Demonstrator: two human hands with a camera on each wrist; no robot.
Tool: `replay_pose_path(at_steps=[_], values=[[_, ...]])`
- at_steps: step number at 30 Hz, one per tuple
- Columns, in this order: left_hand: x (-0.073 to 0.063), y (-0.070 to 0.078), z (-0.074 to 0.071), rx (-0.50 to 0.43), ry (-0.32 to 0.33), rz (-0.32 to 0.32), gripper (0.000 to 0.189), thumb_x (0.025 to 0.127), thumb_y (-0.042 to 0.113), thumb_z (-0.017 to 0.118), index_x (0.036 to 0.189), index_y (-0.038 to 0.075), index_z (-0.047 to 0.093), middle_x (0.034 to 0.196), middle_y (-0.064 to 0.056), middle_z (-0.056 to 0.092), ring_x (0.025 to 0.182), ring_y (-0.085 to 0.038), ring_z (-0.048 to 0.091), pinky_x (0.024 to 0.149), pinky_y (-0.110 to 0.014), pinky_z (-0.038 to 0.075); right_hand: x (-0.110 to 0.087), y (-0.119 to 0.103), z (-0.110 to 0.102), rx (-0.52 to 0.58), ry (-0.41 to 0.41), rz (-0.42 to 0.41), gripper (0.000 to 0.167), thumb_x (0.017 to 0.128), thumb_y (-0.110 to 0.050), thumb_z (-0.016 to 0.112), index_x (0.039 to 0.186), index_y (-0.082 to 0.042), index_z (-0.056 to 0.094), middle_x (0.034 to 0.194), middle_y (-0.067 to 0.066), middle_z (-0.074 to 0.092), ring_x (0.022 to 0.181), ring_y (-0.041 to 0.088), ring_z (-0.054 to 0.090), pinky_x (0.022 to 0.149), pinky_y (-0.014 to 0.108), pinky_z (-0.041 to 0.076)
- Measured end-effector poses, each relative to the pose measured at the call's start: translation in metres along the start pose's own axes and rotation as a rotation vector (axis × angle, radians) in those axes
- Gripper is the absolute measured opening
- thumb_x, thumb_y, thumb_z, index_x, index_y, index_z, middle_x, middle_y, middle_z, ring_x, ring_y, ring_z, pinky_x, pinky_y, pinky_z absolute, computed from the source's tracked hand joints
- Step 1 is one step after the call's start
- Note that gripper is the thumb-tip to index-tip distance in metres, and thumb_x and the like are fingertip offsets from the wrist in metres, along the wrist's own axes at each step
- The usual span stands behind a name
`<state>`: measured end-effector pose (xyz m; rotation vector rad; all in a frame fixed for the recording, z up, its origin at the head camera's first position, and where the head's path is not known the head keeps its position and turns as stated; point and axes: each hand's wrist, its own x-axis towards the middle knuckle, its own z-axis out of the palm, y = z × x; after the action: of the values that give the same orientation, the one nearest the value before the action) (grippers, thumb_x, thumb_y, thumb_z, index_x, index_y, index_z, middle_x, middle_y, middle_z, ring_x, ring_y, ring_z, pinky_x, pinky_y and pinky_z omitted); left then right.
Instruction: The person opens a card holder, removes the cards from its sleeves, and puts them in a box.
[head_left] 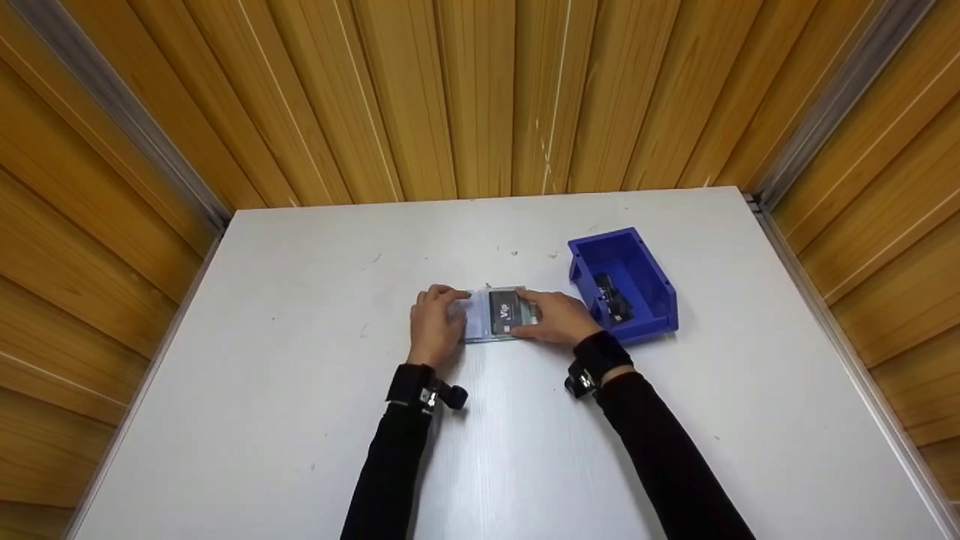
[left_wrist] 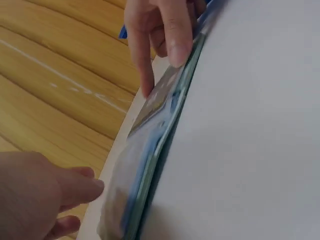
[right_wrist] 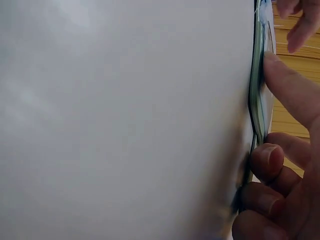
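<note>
A card holder booklet [head_left: 474, 316] with clear sleeves lies spread on the white table. Its right page bears a dark card [head_left: 504, 319] printed "Vip". My left hand [head_left: 435, 322] is at the booklet's left page, fingers loosely bent; in the left wrist view its fingertips [left_wrist: 95, 190] hover beside the sleeve. Over the right page, my right hand [head_left: 559, 316] spans the dark card, thumb at the near edge and index finger at the far edge. In the right wrist view this thumb [right_wrist: 280, 75] presses along the booklet's edge [right_wrist: 257, 90], with the other fingers curled below it.
A blue bin [head_left: 656, 289] stands just right of my right hand, with several black items [head_left: 613, 298] inside. Wood-patterned panels [head_left: 480, 97] enclose the table [head_left: 300, 420] at the back and sides.
</note>
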<state>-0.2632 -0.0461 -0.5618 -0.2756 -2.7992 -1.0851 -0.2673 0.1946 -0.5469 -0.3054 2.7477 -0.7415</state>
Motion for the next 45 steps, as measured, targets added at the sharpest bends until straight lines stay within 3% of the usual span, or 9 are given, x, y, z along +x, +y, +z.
replay_pose_path(at_steps=[2, 6, 19, 23, 26, 33, 43, 45], values=[[0.002, 0.009, 0.005, 0.001, 0.012, 0.02, 0.023, 0.09, 0.008, 0.071, 0.111, 0.011, 0.08, 0.111, -0.012, 0.068, 0.109, -0.032, 0.059, 0.094, -0.049, 0.045, 0.0, 0.0, -0.001, 0.005, 0.004, 0.003, 0.086, 0.085, -0.049, 0.082, 0.157, -0.02, 0.046, 0.145, 0.016, 0.062, 0.124, 0.033, 0.062, 0.106, 0.05, 0.048], [0.004, 0.024, 0.015, -0.007, -0.043, -0.048, 0.018, 0.094, 0.015, 0.069, 0.105, 0.01, 0.082, 0.099, -0.011, 0.068, 0.101, -0.029, 0.062, 0.091, -0.047, 0.047, 0.0, 0.002, 0.0, 0.013, -0.003, 0.002, 0.086, 0.086, -0.049, 0.082, 0.158, -0.019, 0.044, 0.144, 0.017, 0.062, 0.12, 0.032, 0.063, 0.104, 0.05, 0.049], [0.01, 0.037, 0.019, -0.124, -0.074, -0.285, 0.024, 0.095, 0.021, 0.065, 0.099, 0.003, 0.081, 0.098, -0.013, 0.078, 0.096, -0.031, 0.071, 0.087, -0.044, 0.054, 0.0, 0.005, -0.001, 0.017, 0.005, -0.035, 0.087, 0.086, -0.05, 0.081, 0.158, -0.018, 0.044, 0.146, 0.017, 0.061, 0.121, 0.031, 0.063, 0.105, 0.05, 0.049], [0.01, 0.04, 0.018, -0.122, -0.097, -0.333, 0.025, 0.094, 0.023, 0.065, 0.096, 0.003, 0.08, 0.097, -0.012, 0.078, 0.092, -0.029, 0.069, 0.084, -0.043, 0.054, 0.0, 0.006, 0.0, -0.011, 0.014, -0.063, 0.086, 0.087, -0.049, 0.081, 0.158, -0.017, 0.044, 0.138, 0.017, 0.066, 0.109, 0.028, 0.062, 0.099, 0.048, 0.051], [0.011, 0.042, 0.017, -0.092, -0.112, -0.337, 0.028, 0.093, 0.025, 0.063, 0.095, 0.003, 0.08, 0.097, -0.012, 0.078, 0.094, -0.03, 0.07, 0.085, -0.043, 0.054, -0.001, 0.005, 0.0, -0.027, 0.018, -0.079, 0.085, 0.087, -0.048, 0.08, 0.158, -0.015, 0.045, 0.137, 0.018, 0.066, 0.108, 0.028, 0.062, 0.099, 0.049, 0.051], [0.011, 0.041, 0.022, -0.004, -0.107, -0.31, 0.028, 0.095, 0.025, 0.062, 0.09, 0.004, 0.079, 0.093, -0.011, 0.077, 0.094, -0.031, 0.067, 0.09, -0.046, 0.05, 0.0, 0.003, -0.001, -0.027, -0.016, -0.068, 0.087, 0.088, -0.049, 0.08, 0.159, -0.017, 0.042, 0.149, 0.019, 0.058, 0.13, 0.034, 0.061, 0.109, 0.051, 0.047], [0.005, 0.038, 0.031, 0.097, -0.074, -0.22, 0.021, 0.097, 0.024, 0.069, 0.093, 0.006, 0.079, 0.098, -0.011, 0.065, 0.104, -0.031, 0.056, 0.094, -0.047, 0.044, 0.001, 0.005, 0.0, -0.027, -0.016, -0.082, 0.088, 0.088, -0.051, 0.079, 0.16, -0.018, 0.04, 0.147, 0.02, 0.059, 0.129, 0.035, 0.061, 0.109, 0.051, 0.047], [0.004, 0.038, 0.029, 0.115, -0.074, -0.207, 0.021, 0.097, 0.023, 0.069, 0.091, 0.005, 0.078, 0.097, -0.012, 0.065, 0.103, -0.031, 0.056, 0.095, -0.047, 0.044, 0.001, 0.005, 0.0, -0.025, -0.023, -0.089, 0.088, 0.088, -0.05, 0.079, 0.16, -0.017, 0.04, 0.141, 0.021, 0.063, 0.123, 0.033, 0.063, 0.107, 0.05, 0.049]])
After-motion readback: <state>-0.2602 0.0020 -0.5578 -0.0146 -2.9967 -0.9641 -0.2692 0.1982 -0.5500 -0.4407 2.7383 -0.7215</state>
